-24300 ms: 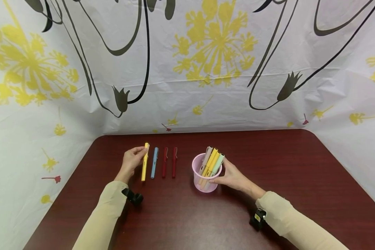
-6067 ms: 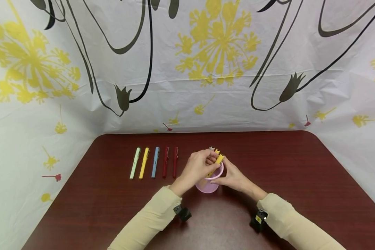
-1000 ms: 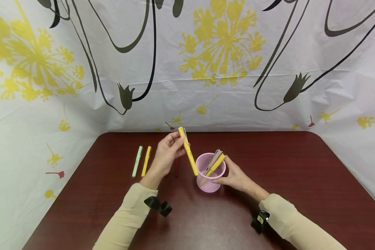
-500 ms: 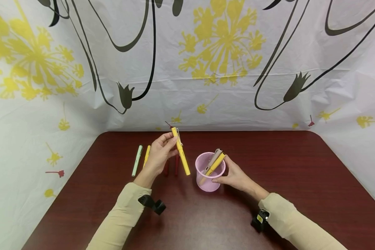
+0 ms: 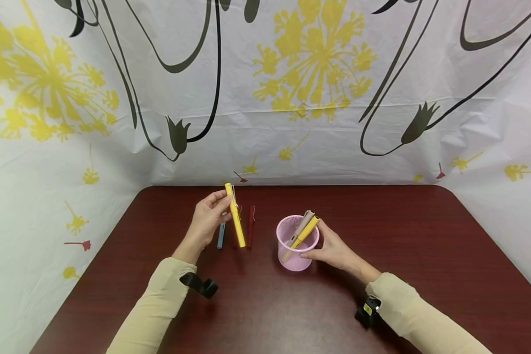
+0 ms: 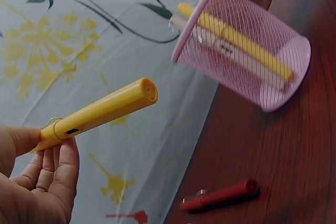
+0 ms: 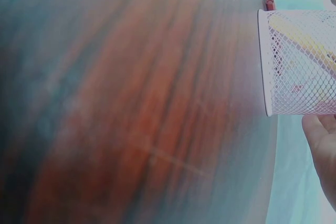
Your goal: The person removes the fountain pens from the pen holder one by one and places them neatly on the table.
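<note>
My left hand pinches a yellow pen near its clip end, between thumb and fingers, its lower end pointing down over the table. In the left wrist view the same yellow pen points away from the fingertips. My right hand grips the side of a pink mesh pen cup. Inside the cup lean a greyish pen and another yellow pen. Beneath the left hand lie a blue pen and a red pen; a second red pen is mostly hidden behind the held one.
The dark red wooden table has rounded far corners and meets a patterned white cloth at its back edge. Both forearms carry black wrist cameras, the left camera hanging low over the tabletop.
Since the earliest frame a green pen joined the row's left end. A yellow pen has come out of the cup; my left hand carried it leftward over the row. The right hand stayed on the cup.
</note>
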{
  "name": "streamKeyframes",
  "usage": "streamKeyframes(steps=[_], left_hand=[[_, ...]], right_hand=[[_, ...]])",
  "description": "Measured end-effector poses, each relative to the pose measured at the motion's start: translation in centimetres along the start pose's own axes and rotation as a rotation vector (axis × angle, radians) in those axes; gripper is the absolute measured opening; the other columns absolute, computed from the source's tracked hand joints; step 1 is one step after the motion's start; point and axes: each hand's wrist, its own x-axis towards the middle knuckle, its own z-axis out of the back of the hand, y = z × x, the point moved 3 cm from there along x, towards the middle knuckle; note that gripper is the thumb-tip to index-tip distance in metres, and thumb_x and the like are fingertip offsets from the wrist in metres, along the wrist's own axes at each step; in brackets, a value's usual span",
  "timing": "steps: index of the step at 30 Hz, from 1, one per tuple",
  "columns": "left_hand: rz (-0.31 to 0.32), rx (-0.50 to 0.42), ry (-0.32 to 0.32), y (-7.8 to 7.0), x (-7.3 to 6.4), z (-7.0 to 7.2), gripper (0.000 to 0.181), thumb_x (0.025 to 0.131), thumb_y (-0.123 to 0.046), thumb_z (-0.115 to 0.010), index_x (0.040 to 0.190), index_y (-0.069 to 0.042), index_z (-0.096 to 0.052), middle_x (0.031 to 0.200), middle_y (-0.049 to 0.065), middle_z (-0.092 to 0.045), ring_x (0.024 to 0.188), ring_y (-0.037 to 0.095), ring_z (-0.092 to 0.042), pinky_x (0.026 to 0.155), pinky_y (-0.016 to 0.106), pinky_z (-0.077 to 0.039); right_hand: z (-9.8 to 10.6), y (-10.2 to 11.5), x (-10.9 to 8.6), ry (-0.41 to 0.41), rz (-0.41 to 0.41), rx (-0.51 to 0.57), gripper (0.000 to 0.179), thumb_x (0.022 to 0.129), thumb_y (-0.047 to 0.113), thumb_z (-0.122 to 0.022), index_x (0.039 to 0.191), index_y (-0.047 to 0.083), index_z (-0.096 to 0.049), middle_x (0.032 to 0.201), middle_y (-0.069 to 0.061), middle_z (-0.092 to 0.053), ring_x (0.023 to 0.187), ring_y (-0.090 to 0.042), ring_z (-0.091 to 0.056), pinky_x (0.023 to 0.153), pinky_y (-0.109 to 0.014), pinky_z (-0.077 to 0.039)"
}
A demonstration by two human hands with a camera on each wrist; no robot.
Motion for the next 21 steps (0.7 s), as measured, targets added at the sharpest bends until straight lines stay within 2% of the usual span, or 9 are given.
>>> streamKeyframes(steps=[7, 13, 21], left_hand=[[0.023, 0.031, -0.046, 0.2, 0.7, 2.4, 0.034, 0.094, -0.014, -0.057, 0.123, 0.004, -0.051, 0.080, -0.010, -0.062, 0.074, 0.003, -0.061, 0.067, 0.019, -0.053], [0.061, 0.093, -0.076, 0.1, 1.0, 5.0, 0.042, 0.095, -0.018, -0.056, 0.130, 0.004, -0.047, 0.081, -0.011, -0.061, 0.075, 0.000, -0.062, 0.068, 0.017, -0.053], [0.119, 0.157, -0.117, 0.4, 1.4, 8.0, 0.048, 0.095, -0.020, -0.057, 0.134, 0.005, -0.044, 0.080, -0.014, -0.060, 0.073, -0.002, -0.060, 0.066, 0.015, -0.052]], right_hand=[[0.1, 0.0, -0.1, -0.012, -0.016, -0.057, 0.086, 0.065, 0.012, -0.086, 0.135, 0.000, -0.038, 0.122, -0.014, -0.055, 0.109, -0.013, -0.050, 0.093, -0.017, -0.040], [0.1, 0.1, 0.0, -0.008, -0.021, -0.043, 0.086, 0.065, 0.012, -0.086, 0.136, -0.001, -0.038, 0.122, -0.015, -0.055, 0.109, -0.015, -0.051, 0.093, -0.018, -0.040], [0.2, 0.0, -0.2, -0.006, -0.045, -0.094, 0.089, 0.065, 0.015, -0.086, 0.137, 0.000, -0.036, 0.124, -0.014, -0.054, 0.111, -0.022, -0.050, 0.096, -0.025, -0.040]])
